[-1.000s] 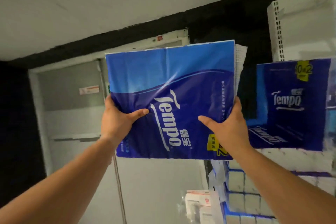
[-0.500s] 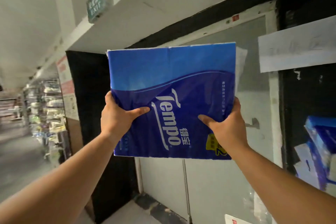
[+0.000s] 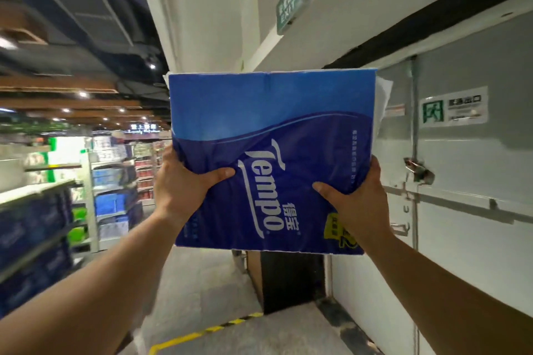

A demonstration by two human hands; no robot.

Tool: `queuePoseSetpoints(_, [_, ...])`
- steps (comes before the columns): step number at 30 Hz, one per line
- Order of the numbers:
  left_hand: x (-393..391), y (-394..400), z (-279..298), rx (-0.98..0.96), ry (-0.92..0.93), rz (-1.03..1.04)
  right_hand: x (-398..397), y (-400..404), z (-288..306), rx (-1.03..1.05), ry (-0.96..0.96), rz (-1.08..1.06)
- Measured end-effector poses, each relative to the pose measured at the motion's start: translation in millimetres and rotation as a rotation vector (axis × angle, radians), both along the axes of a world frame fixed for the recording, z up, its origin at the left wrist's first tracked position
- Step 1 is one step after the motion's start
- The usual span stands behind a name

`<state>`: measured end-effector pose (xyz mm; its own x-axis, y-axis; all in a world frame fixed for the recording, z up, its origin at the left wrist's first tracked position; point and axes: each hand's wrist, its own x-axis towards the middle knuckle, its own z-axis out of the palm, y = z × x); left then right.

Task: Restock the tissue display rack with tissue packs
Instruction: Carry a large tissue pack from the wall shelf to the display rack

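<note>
Blue plastic wraps the Tempo tissue pack [image 3: 271, 135], held up in mid-air at arm's length. Left hand [image 3: 180, 187] grips its left edge, right hand [image 3: 356, 204] its right, thumbs pressed into the front. Behind it to the right stands a grey door [image 3: 461, 181]; farther left, blurred shelves [image 3: 37, 225] of blue packs.

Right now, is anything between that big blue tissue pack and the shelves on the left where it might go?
Nothing visible blocks it. Both the left hand and right hand grip the tissue pack directly, and open floor lies between it and the shelves of blue packs at left. Which rack is meant, I cannot tell.
</note>
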<state>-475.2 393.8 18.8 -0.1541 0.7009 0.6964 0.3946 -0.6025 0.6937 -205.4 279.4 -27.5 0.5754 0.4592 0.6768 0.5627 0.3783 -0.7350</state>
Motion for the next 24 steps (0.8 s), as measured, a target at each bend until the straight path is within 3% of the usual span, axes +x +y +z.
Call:
queuePoseSetpoints(10, [-156,-10,-9,-0.009,-0.006,0.345,-139,98,-6,-0.029,-0.046,0.350])
queuePoseSetpoints(24, [-277,63,-2,0.019,-0.003,0.569,-262,236,-1,0.014,-0.052,0.545])
